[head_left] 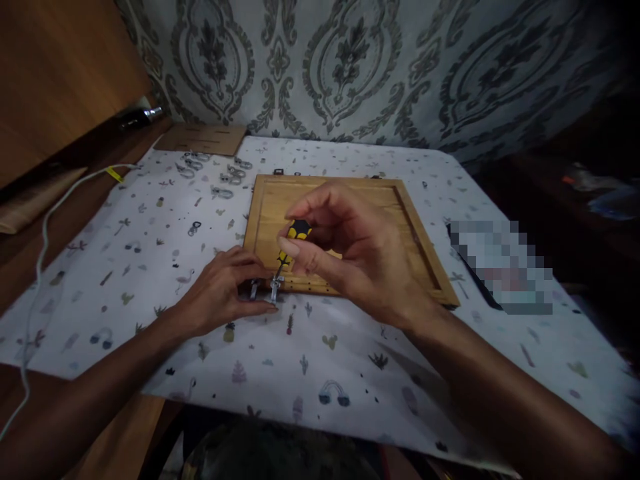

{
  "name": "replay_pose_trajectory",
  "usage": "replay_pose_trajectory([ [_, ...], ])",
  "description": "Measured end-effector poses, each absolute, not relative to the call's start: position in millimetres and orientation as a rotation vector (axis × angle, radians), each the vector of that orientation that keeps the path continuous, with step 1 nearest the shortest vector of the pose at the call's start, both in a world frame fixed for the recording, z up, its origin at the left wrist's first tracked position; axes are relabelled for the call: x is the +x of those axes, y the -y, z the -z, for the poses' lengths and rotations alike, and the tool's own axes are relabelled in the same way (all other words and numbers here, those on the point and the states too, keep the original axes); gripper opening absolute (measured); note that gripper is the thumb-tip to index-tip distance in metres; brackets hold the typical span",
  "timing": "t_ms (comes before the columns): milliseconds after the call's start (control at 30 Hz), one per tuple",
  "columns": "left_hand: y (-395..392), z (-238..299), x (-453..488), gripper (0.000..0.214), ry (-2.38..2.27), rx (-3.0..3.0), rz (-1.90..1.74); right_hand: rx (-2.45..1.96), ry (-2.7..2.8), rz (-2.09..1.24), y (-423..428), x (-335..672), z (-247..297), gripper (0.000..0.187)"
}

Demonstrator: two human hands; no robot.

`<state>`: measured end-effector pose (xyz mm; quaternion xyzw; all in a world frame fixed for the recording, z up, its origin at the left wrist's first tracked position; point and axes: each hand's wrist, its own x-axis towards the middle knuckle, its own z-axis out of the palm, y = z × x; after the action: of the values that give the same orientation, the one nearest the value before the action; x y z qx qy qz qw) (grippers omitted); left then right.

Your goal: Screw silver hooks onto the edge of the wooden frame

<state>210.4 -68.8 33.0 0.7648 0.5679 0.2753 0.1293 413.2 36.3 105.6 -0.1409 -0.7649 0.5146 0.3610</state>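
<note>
My right hand (360, 253) pinches the yellow-and-black handle of a small screwdriver (299, 230) between thumb and fingers. The screwdriver tilts downward, its tip at a silver metal fitting (275, 291) on the near edge of a wooden panel (400, 250). Around that fitting, my left hand (223, 287) is closed, thumb below and fingers above. A second metal fitting (255, 289) shows beside it, partly covered by the left fingers. The panel lies flat, with a raised frame and small dark holes along its near edge. My right hand hides part of it.
Several metal hooks (233, 175) lie at the back left, near flat cardboard (203, 138). A dark metal clip (194, 229) is closer. A phone-like device (480, 273), its screen blurred out, lies right. A white cable (45, 227) runs along the left. The wall stands behind the patterned tablecloth (320, 360).
</note>
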Motion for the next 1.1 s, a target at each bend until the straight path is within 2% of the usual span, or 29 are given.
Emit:
replay_pose_trajectory([
  [200,67.6,-37.2,212.2,0.038,-1.663,2.204,-0.791,-0.291,2.058,-1.434,-42.5,411.9,-111.1,0.011],
  [367,67.7,-36.2,211.5,0.039,-1.662,2.194,-0.784,-0.343,1.925,-1.498,-41.9,407.5,-106.6,0.028],
  [667,66.8,-33.9,210.6,0.037,-1.659,2.208,-0.797,-0.293,1.967,-1.484,-43.0,410.3,-106.1,0.012],
  [800,67.3,-33.0,209.7,0.038,-1.639,2.213,-0.833,-0.344,1.948,-1.357,-41.1,409.6,-104.4,0.019],
  [900,68.3,-33.1,209.5,0.037,-1.657,2.209,-0.812,-0.326,1.9,-1.261,-40.5,410.9,-106.7,0.018],
  [1100,69.1,-34.4,209.3,0.041,-1.652,2.182,-0.805,-0.323,1.903,-1.233,-40.4,413.4,-109.9,0.021],
])
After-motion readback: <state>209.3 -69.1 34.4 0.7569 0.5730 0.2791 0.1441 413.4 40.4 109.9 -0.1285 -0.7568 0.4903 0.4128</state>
